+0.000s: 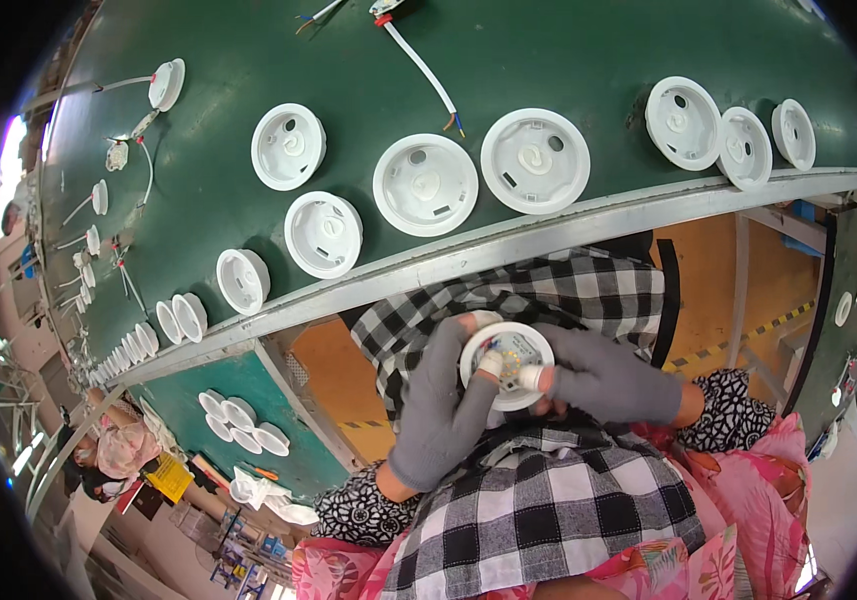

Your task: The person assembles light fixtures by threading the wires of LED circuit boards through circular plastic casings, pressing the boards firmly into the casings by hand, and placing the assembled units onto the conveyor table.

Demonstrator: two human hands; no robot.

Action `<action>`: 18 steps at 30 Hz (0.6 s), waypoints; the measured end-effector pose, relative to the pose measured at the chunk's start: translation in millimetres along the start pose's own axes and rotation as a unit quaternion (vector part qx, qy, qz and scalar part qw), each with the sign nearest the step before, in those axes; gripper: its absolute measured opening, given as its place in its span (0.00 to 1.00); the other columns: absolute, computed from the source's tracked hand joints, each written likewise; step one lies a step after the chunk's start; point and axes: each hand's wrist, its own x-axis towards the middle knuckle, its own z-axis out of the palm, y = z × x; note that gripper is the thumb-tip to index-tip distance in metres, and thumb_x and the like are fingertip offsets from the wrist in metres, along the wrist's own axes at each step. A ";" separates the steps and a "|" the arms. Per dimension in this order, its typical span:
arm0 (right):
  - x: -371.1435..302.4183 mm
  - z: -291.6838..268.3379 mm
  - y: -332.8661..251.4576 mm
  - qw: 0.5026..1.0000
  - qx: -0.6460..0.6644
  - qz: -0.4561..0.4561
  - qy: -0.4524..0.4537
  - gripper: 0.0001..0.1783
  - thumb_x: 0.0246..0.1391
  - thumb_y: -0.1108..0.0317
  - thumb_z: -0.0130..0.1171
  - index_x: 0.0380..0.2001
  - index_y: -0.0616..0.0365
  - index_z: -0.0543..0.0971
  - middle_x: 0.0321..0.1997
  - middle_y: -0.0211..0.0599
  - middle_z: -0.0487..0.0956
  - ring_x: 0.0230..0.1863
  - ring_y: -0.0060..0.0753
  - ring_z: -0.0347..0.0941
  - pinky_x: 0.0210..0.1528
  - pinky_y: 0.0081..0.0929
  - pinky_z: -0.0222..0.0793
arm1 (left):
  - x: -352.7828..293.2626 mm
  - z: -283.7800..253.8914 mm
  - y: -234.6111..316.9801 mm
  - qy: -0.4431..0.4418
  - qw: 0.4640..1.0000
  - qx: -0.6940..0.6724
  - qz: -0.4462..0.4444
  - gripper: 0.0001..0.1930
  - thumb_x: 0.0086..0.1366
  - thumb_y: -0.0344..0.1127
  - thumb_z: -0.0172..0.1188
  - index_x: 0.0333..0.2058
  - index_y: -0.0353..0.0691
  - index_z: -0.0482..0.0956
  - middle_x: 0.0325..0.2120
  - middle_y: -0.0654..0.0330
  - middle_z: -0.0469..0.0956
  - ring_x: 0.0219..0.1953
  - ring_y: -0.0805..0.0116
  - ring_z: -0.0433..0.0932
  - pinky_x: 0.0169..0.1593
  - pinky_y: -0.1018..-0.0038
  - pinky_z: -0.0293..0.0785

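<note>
Above my lap I hold a round white lamp housing [522, 340] with a round board inside it, dotted with small yellow spots. My left hand [440, 405], in a grey glove with whitish fingertips, grips its left side, the thumb pressing on the board. From the right, my right hand [608, 378], gloved alike, closes on the lower right rim with its thumb over the edge. A few coloured wire ends show at the board's upper left. Fingers beneath the housing are mostly hidden.
On the green conveyor belt [588, 50] ahead stand several white lamp cups [426, 185], some near its metal edge [508, 246]. A white cable [418, 62] with bare ends lies beyond them. At lower left, a green side table [298, 450] bears more cups. Another person [128, 450] is at far left.
</note>
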 end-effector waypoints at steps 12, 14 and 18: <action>8.6 36.1 30.9 0.964 -0.025 -0.177 0.197 0.25 0.65 0.56 0.51 0.53 0.68 0.69 0.39 0.52 0.79 0.39 0.42 0.79 0.41 0.33 0.73 | 0.6 26.3 -0.7 0.086 0.991 -0.098 -0.022 0.20 0.60 0.25 0.47 0.52 0.33 0.69 0.43 0.57 0.76 0.44 0.71 0.74 0.51 0.75 0.71; 9.5 38.2 32.2 0.961 -0.034 -0.163 0.219 0.24 0.65 0.57 0.51 0.53 0.68 0.69 0.39 0.53 0.79 0.40 0.44 0.78 0.42 0.34 0.72 | 3.7 19.8 3.9 0.050 0.995 -0.086 -0.021 0.19 0.63 0.26 0.47 0.53 0.33 0.68 0.43 0.55 0.75 0.45 0.70 0.75 0.50 0.74 0.71; 10.3 41.8 37.6 0.945 -0.041 -0.175 0.272 0.22 0.65 0.59 0.51 0.52 0.68 0.70 0.39 0.51 0.79 0.40 0.42 0.78 0.44 0.33 0.72 | 3.4 18.9 3.3 -0.006 0.998 -0.069 -0.008 0.19 0.66 0.26 0.47 0.56 0.32 0.66 0.44 0.51 0.76 0.45 0.67 0.76 0.50 0.73 0.71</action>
